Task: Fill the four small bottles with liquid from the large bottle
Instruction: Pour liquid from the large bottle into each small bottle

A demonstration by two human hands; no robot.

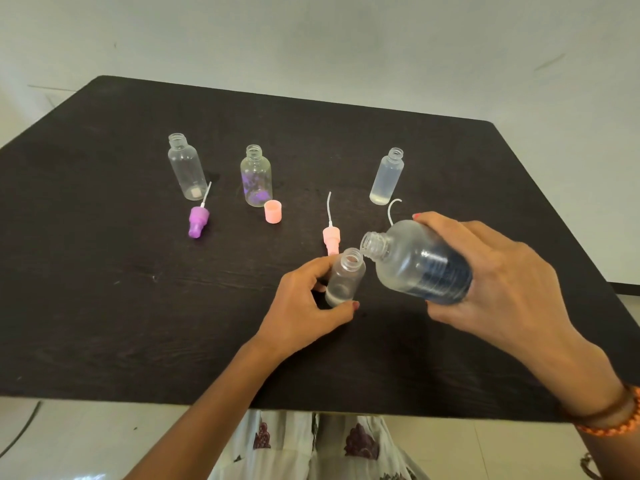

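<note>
Clear plastic large bottle point(420, 263) tips in our right hand point(491, 271); our left hand point(304, 303) grips the small clear bottle point(344, 277) steady for pouring.

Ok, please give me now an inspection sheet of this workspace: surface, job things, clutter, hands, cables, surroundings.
Surface: dark wooden table, bare in front.
Job's things: large bottle tilted, its mouth at the mouth of the near small bottle; three small bottles stand open behind: left one, purple-stained one, right one with a little liquid at the bottom.
Clutter: purple sprayer, pink sprayer, pink cap, all lying loose.
Hands: left hand holds the near small bottle; right hand grips the large bottle.
Cables: dark cord on the floor.
Surroundings: pale wall.
</note>
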